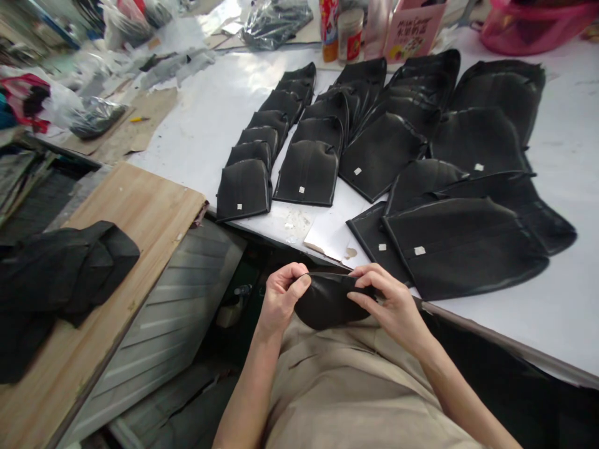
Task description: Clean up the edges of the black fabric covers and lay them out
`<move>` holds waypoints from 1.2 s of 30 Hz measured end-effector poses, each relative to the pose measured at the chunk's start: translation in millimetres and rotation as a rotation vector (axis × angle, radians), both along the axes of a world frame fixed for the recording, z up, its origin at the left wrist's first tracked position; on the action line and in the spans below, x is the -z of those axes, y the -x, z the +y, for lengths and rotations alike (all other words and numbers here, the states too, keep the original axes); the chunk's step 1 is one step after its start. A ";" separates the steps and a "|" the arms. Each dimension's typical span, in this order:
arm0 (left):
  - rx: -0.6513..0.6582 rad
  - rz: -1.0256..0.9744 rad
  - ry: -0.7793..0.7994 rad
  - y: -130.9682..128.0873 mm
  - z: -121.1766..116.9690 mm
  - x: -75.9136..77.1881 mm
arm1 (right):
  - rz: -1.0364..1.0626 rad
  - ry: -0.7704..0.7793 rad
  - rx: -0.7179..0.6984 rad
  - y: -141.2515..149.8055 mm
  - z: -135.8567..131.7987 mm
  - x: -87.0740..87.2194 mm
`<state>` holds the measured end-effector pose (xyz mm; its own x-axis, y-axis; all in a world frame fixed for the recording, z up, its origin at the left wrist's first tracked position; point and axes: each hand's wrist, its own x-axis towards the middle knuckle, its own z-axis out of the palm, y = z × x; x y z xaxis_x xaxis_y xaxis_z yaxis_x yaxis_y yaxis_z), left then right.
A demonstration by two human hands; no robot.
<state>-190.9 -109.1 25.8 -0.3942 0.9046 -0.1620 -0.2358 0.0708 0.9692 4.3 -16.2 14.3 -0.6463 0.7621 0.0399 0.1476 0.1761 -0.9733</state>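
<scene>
Between my two hands, close to my body, hangs a black leather-like piece [330, 305] with a rounded lower edge. My left hand [286, 293] pinches its upper left corner between thumb and fingers. At the other end, my right hand [386, 299] grips the upper right edge, thumb below and fingers on top. Just beyond the hands, a large black panel [468, 243] with a small white sticker [418, 251] lies on the white table [182, 125]. Several similar black pieces [306, 165] lie overlapped in rows further back.
A wooden board [154, 206] at left carries crumpled black material [70, 268]. Along the table's back stand a jar [350, 34], an orange-filled bottle [328, 31], a pink carton [414, 28] and a pink basket [528, 28]. A yellow cutter-like tool [139, 119] lies on cardboard.
</scene>
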 end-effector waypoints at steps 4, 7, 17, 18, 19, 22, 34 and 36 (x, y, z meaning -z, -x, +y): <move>-0.041 0.002 -0.008 7.9 -6.2 6.4 | 0.068 0.173 0.001 -7.3 1.9 9.3; -0.041 -0.024 -0.020 9.7 -9.4 7.7 | 0.155 0.420 -0.021 -6.7 0.3 13.7; -0.076 -0.030 -0.004 6.8 -10.7 12.5 | 0.284 0.539 0.139 6.7 -4.5 19.9; -0.072 -0.014 0.012 7.3 -11.1 12.6 | 0.278 0.521 0.144 6.6 -4.3 19.8; -0.065 0.006 0.036 8.4 -11.7 12.1 | 0.272 0.499 0.148 6.3 -4.0 19.7; -0.023 0.076 0.140 14.0 -14.0 7.9 | 0.247 0.420 0.146 5.3 -3.0 18.8; 0.097 0.325 0.232 12.3 -13.5 -6.8 | 0.119 0.033 -0.009 20.9 -3.1 1.9; 0.104 0.354 0.223 10.3 -12.8 -7.7 | 0.130 0.055 0.029 22.8 -5.0 1.3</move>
